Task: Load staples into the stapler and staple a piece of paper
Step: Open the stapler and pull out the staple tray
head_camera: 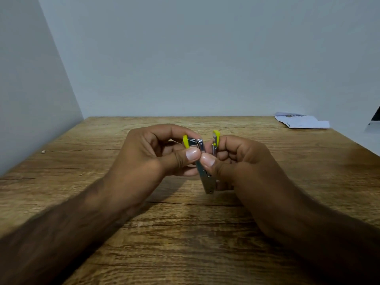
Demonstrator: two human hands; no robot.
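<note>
A small metal stapler (205,177) with yellow plastic parts is held up above the middle of the wooden table (185,233). It is spread open, with one yellow-tipped arm toward each hand and the hinge end pointing down at me. My left hand (156,153) grips the left arm, thumb pressed on the metal magazine. My right hand (240,161) grips the right arm, thumb touching the magazine too. Crumpled white paper (302,121) lies at the table's far right corner. I cannot make out any staples.
Grey walls close the table at the back and on the left. A tiny pale speck (43,152) lies near the left edge. A dark and white object (375,120) shows at the far right edge of the frame.
</note>
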